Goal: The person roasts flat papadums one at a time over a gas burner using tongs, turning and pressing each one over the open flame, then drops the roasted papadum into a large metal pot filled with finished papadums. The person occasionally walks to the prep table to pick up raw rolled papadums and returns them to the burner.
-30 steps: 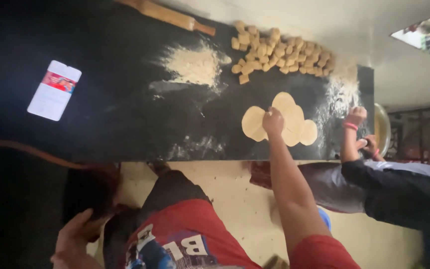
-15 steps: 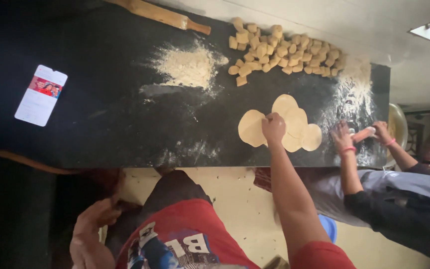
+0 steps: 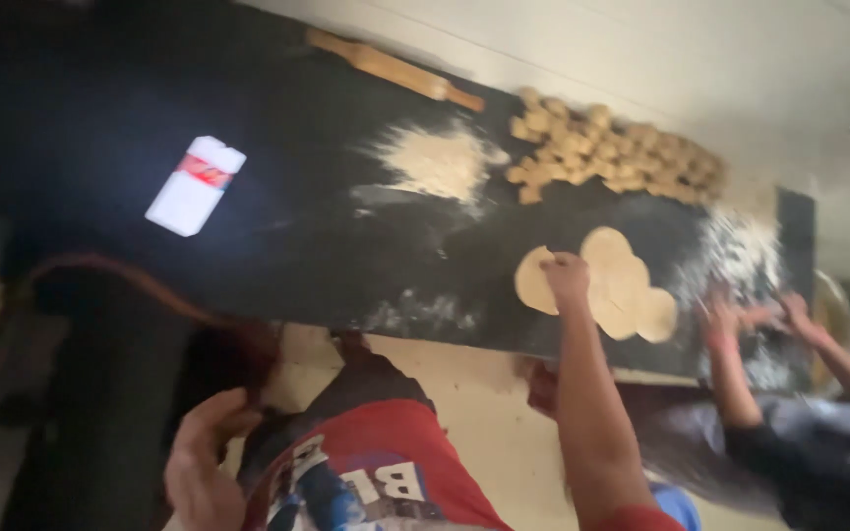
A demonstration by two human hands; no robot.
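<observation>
My right hand [image 3: 568,277] reaches out over the black counter [image 3: 297,226], fingers closed on the left-most of several flat round dough discs [image 3: 622,285] that overlap each other. Low at my left side, my left hand [image 3: 204,462] sits against dark fabric beside my red shirt, its fingers loosely curled. It is blurred and I see nothing in it. A heap of small dough balls [image 3: 607,147] lies beyond the discs along the counter's far edge.
A wooden rolling pin [image 3: 395,69] lies at the far edge, with a flour pile [image 3: 440,162] near it. A white box with a red label [image 3: 194,185] is on the left. Another person's hands [image 3: 755,320] work in scattered flour at the right end.
The view has shifted and blurred. My left hand has dropped lower beside my body. My right hand stays on the dough disc. The other person's hands have moved further onto the floured patch.
</observation>
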